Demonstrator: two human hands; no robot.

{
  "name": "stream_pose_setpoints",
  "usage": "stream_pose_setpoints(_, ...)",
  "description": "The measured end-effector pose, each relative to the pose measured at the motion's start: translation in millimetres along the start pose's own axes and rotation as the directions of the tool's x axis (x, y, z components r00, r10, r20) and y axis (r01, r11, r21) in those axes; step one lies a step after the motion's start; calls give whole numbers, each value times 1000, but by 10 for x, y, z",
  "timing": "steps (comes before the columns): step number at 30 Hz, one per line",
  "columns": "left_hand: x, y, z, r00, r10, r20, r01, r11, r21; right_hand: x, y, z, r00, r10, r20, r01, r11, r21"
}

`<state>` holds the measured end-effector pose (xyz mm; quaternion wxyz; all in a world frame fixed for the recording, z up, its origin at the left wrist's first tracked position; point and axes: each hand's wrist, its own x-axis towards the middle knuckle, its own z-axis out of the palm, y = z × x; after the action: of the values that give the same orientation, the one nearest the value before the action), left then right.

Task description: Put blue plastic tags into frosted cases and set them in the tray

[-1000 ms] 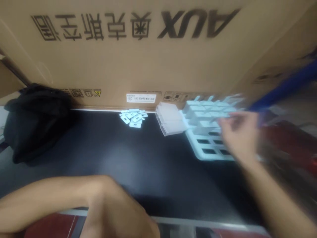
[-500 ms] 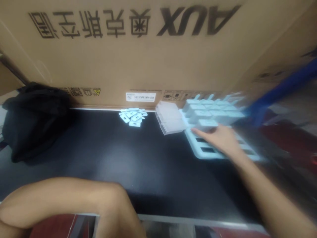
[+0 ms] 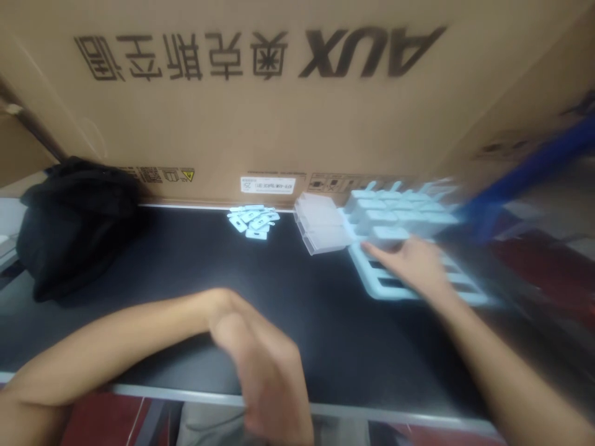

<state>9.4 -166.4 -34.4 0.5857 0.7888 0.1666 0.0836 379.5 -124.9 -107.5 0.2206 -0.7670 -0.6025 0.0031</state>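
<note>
At the right, a light-blue slotted tray (image 3: 372, 282) carries rows of small light-blue boxes (image 3: 381, 217). My right hand (image 3: 418, 266) is over the tray's near half, its thumb and fingers around the front light-blue box (image 3: 389, 234); the fingertips are partly hidden and blurred. My left hand (image 3: 269, 371) is bent down at the wrist over the table's near edge, smeared by motion. Its fingers do not show, so what it holds, if anything, cannot be made out. Left of the tray, touching or very close to it, lies a translucent plastic case (image 3: 323, 226).
A pile of light-blue tag-like pieces (image 3: 255, 222) lies at the back of the black table (image 3: 186, 260). Behind stands a large cardboard box (image 3: 209, 124) with printing upside down. A black cloth bag (image 3: 74, 229) sits at the left, and a blue bar (image 3: 530, 167) slants at the right.
My left hand and forearm have moved up and to the right, bringing the bent wrist further over the table. My right hand stays at the same front box. The view has shifted slightly.
</note>
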Motion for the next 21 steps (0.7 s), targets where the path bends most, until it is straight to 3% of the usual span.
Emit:
stream_pose_setpoints(1,89,4,-100,988,-4,157,9,1000,-29,0,7,5,1000,-1,3,1,1000,17)
stream_pose_setpoints(2,169,-6,-188,888,-19,460,64,995,-81,1,11,6,1000,7,5,-8,999,35)
stream_pose_setpoints(3,237,-29,-258,829,-16,558,116,983,-144,2,12,2,1000,21,4,-21,998,54)
stream_pose_setpoints(5,327,-103,-341,790,-22,612,193,957,-215,5,6,-20,999,50,0,-50,995,90)
stream_pose_setpoints(10,369,-264,-299,924,-118,363,190,967,-169,-30,-68,-134,996,82,-40,-79,994,81)
stream_pose_setpoints(12,376,-279,-283,986,-101,130,112,990,-85,-84,-159,-184,992,51,-117,-48,998,27)
stream_pose_setpoints(13,383,-283,-290,997,-75,-16,75,997,-35,-123,-231,-205,989,9,-146,-10,1000,-3)
stream_pose_setpoints(15,402,-293,-329,953,-1,-303,15,999,44,-219,-432,-235,983,-132,-126,124,990,-66)
stream_pose_setpoints(17,419,-307,-385,868,62,-492,-21,996,88,-324,-691,-247,957,-290,3,288,951,-115)
stream_pose_setpoints(19,431,-318,-433,815,104,-570,-44,992,118,-414,-961,-241,903,-401,152,420,899,-126)
stream_pose_setpoints(21,436,-328,-461,807,125,-577,-42,987,155,-475,-1185,-216,843,-478,246,514,851,-108)
